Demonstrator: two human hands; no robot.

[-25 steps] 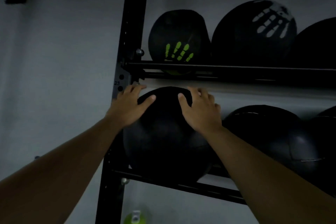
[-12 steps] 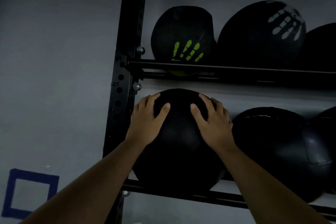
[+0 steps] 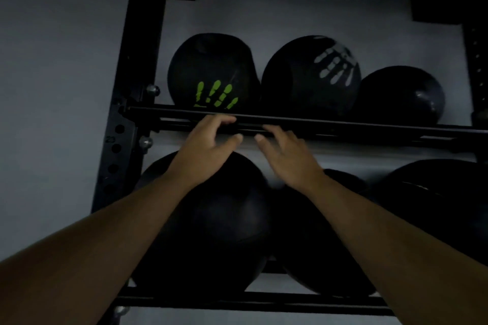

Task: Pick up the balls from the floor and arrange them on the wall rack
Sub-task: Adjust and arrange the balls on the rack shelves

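Two bare hands are hovering in front of the wall rack (image 3: 126, 113), grip empty: left hand (image 3: 203, 145) and right hand (image 3: 286, 157) both spread, fingers loose. Just below the left hand, a black ball (image 3: 211, 219) is sitting on the lower shelf, apparently placed. Next likely calls for fetching another ball from the floor, which is lying out of view. Dim light is blurring the ball edges.

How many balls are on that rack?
6 in view. Upper shelf: green-handprint ball, white-handprint ball, plain ball. Lower shelf: left ball, middle ball, right ball. More may lie beyond the frame's right edge.
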